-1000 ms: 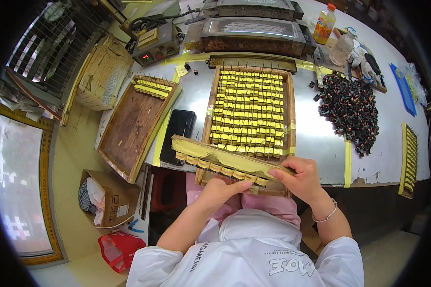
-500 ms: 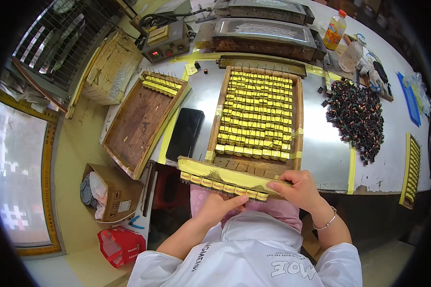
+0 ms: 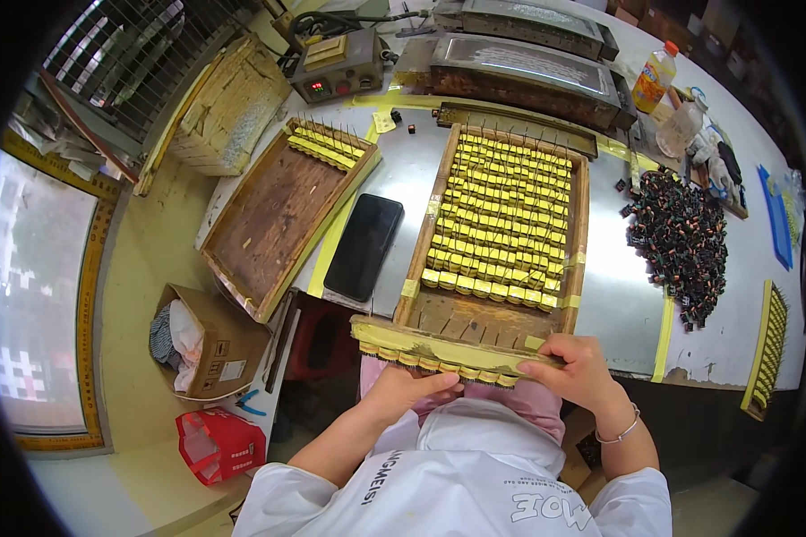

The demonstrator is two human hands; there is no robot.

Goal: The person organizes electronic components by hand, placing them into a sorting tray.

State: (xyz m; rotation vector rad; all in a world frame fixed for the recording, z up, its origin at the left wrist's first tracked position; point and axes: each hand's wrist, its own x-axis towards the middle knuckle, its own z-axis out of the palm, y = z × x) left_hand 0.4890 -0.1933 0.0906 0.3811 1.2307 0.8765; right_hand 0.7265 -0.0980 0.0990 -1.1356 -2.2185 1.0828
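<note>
Head view: a person in a white coat is holding a long yellow-taped bar [image 3: 439, 351] loaded with a row of small yellow components, level and just off the near edge of the table [image 3: 618, 304]. The left hand [image 3: 414, 387] is cupping the bar from beneath near its middle, fingers curled under the row; the right hand [image 3: 575, 369] is gripping the bar's right end, thumb on top and fingers wrapped round.

Directly beyond the bar, a wooden tray [image 3: 501, 224] is sitting lengthwise on the table and is carrying many rows of the same yellow components, packed from its far end down to well past its middle. Only a bare strip of wood [image 3: 475, 315] at the tray's near end is showing unfilled, so by the look of it the loading is largely done, with room left for a few more rows.

A second wooden tray [image 3: 278, 215] is lying at the table's left edge, angled, and is holding just a couple of yellow rows at its far corner, so it is appearing barely started. A black phone [image 3: 364, 246] is resting between the two trays. A heap of dark loose components [image 3: 681, 242] is piled toward the right side of the table, and another loaded bar [image 3: 766, 349] is lying at the right edge.
</note>
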